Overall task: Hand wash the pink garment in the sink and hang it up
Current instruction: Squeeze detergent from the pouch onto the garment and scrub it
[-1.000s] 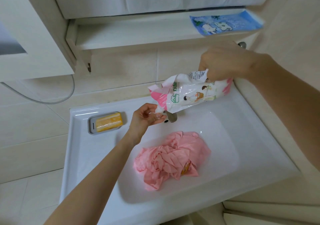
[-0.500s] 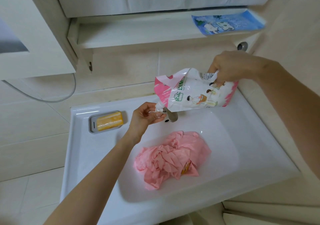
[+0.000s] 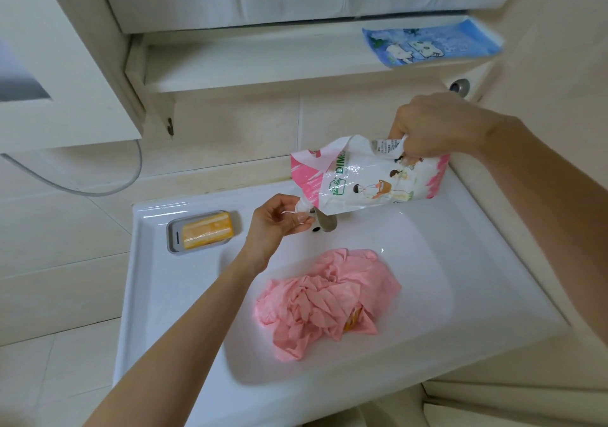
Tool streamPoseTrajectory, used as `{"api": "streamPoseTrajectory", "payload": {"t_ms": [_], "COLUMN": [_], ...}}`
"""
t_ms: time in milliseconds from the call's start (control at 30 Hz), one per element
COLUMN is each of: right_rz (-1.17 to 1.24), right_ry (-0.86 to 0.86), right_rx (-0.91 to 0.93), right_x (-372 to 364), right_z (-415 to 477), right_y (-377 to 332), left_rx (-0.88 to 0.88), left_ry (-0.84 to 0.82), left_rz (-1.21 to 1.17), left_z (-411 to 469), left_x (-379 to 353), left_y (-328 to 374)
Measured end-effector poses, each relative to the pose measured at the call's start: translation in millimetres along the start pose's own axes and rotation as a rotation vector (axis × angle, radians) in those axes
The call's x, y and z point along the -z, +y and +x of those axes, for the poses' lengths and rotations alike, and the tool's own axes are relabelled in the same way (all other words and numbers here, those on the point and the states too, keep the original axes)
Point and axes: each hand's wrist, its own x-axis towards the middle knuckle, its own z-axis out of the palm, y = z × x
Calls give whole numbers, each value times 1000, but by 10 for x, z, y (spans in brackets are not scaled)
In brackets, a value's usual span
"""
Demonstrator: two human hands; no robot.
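Nearest the camera, the white sink [image 3: 171,328] is seen from above, with both bare forearms reaching in over its front rim. The pink garment [image 3: 325,301] is lying crumpled in a heap in the basin, slightly right of the middle, and a small patch of yellow [image 3: 353,319] is visible among its folds. Whether the cloth is wet cannot be told.

Beyond the garment, the left grip [image 3: 276,221] is raised over the back of the basin. A small white spout [image 3: 302,204] at the lower left corner of a pouch [image 3: 368,180] is pinched between its thumb and fingertips. A metal tap [image 3: 324,221] is seen just beside that hand, under the corner of the pouch. On the sink ledge to the left, a yellow bar of soap [image 3: 207,231] is held in a grey soap dish [image 3: 172,239].

The pouch, white and pink with printed figures, is held roughly on its side above the tap. Its crumpled upper edge is clenched in the right grip [image 3: 437,127], whose fingers are curled round the plastic.

Farther back, a grey hose [image 3: 131,176] is looped against the tiled wall. A blue packet [image 3: 431,46] is lying on the right end of the shelf [image 3: 263,74] under the cabinet, and a round metal fitting [image 3: 459,86] is set in the wall below it.
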Motion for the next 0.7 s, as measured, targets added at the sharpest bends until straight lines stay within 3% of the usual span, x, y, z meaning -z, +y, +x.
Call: {"api": "streamPoseTrajectory", "payload": {"t_ms": [433,700], "right_rz": [-57,-231], "right_ry": [-8,60], "right_rx": [-26,53], "right_x": [65,72], "right_z": [-27,-53], "right_y": [-61,-180], "left_rx": [-1,20], "left_ry": [-14,-24], "left_rz": [34,47], "left_z": [6,-6], "left_x": [-7,-46], "left_y": [3,-31]}}
